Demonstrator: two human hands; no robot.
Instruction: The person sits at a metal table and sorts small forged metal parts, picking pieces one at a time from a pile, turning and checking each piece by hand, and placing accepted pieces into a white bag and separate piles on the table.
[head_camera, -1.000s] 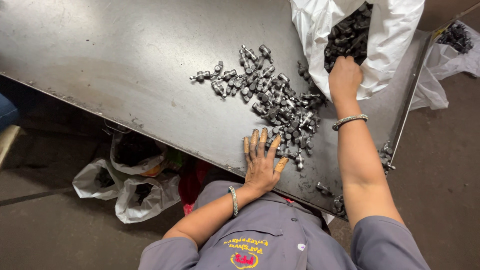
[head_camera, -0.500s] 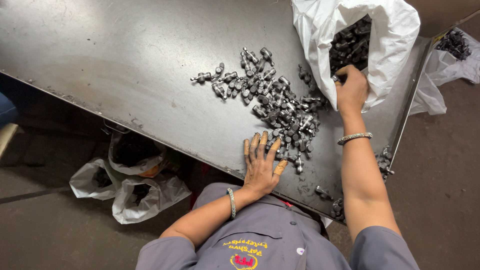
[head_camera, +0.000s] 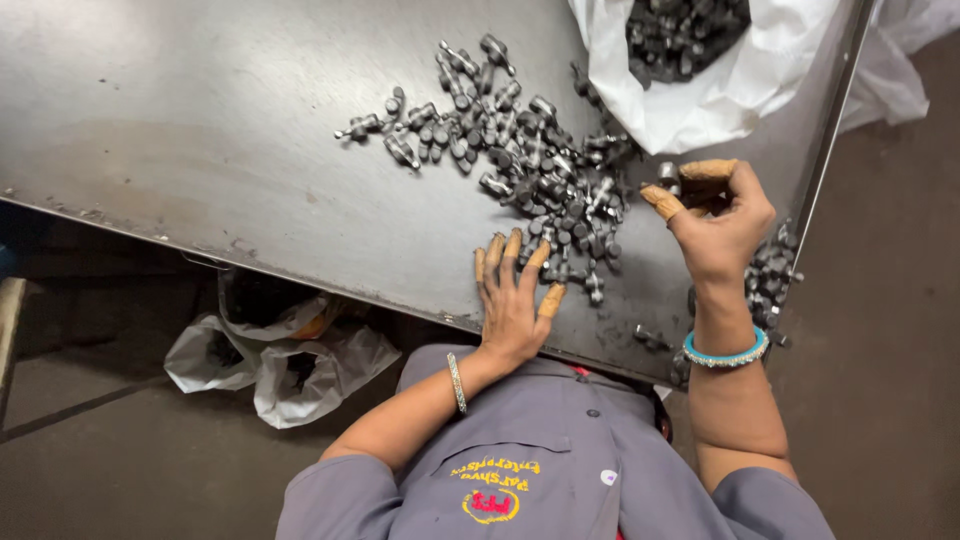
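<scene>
A pile of small grey metal parts (head_camera: 530, 165) lies spread on a steel table (head_camera: 200, 120). My left hand (head_camera: 512, 300) rests flat on the table at the pile's near edge, fingers apart and holding nothing, its fingertips touching the nearest parts. My right hand (head_camera: 715, 225) hovers just right of the pile, below a white plastic bag (head_camera: 700, 100). Its fingers are curled in around small metal parts, one of which shows at the fingertips (head_camera: 668, 173). Orange covers sit on the fingertips of both hands. A blue bangle circles the right wrist.
The white bag holds many dark metal parts (head_camera: 685, 30). More loose parts (head_camera: 765, 285) lie along the table's right edge. Crumpled white plastic bags (head_camera: 275, 360) sit on the floor under the table's near edge. Another plastic bag (head_camera: 895, 60) lies right of the table.
My right hand has come out of the white bag and moved down toward me, beside the pile, with its fingers curled. The left hand has stayed flat on the table.
</scene>
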